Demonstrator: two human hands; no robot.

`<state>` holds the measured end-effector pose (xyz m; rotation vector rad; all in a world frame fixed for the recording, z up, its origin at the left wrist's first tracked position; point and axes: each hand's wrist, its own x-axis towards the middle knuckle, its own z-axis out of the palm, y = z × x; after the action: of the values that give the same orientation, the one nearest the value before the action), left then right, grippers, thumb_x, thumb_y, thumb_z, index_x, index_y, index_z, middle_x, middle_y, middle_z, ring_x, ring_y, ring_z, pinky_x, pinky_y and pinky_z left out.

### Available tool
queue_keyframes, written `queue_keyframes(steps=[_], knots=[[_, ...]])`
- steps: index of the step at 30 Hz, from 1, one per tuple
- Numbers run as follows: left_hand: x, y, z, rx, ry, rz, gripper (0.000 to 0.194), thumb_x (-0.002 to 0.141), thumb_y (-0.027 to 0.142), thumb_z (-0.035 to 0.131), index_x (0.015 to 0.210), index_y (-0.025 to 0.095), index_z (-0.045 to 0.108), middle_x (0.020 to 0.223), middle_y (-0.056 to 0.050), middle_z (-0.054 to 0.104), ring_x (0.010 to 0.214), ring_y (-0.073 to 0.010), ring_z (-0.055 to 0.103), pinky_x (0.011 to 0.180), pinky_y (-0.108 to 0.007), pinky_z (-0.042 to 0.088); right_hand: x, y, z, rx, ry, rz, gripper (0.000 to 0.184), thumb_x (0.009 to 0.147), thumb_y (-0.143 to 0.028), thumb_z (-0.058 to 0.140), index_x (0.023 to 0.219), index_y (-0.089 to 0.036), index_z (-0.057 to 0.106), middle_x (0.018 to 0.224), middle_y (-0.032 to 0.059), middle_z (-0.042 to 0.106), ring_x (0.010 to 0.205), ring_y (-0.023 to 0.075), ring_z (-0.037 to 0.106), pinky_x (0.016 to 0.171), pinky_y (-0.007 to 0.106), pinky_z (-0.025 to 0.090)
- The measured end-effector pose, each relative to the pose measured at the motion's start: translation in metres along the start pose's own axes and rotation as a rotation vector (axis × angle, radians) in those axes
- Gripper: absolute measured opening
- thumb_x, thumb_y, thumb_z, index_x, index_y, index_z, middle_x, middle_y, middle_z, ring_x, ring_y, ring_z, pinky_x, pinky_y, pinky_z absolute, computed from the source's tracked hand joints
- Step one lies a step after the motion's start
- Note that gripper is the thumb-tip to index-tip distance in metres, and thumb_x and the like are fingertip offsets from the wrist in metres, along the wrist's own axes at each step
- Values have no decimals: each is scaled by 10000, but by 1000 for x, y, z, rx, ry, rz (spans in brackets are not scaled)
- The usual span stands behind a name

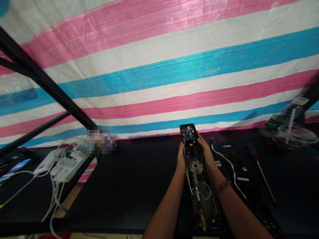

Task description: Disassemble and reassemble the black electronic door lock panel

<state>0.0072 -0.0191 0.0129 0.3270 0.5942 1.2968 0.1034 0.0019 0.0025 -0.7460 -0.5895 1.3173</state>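
Observation:
A long black housing (201, 179), which looks like an opened electronic door lock panel, is held between both hands with its inside facing up. At its far end sits a blue circuit board (188, 133); a round metal part and thin white wires lie further down. My left hand (181, 157) grips the left edge near the board, fingers partly hidden beneath. Along the right edge my right hand (205, 149) is closed on the same housing, thumb near the board. The near end reaches back between my forearms.
To the right lie a white cable (230, 164), a dark flat panel (259, 199) and a screwdriver (261, 174). A plastic bottle (279, 121) and a clear cup (286, 136) stand at the back right. White cords and a power strip (68, 166) are at the left, near a black frame bar (50, 86).

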Motion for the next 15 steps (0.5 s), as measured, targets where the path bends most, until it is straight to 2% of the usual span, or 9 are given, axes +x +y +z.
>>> queue_keyframes(steps=[7,15], knots=[[6,-3,-3,21,12,-96,470,818,527,634,1005,108,735,991,-138,756,998,-300,704,925,-408,537,10,7,-7,-59,37,11,598,703,-409,749,1270,-242,662,1164,38,745,1130,283,670,1013,422,502],[17,-7,-13,64,77,-90,437,848,490,619,980,88,729,974,-160,749,985,-301,707,899,-405,547,18,15,-19,-227,156,6,473,663,-401,754,1091,-199,751,1090,56,767,1109,300,673,1003,432,508]])
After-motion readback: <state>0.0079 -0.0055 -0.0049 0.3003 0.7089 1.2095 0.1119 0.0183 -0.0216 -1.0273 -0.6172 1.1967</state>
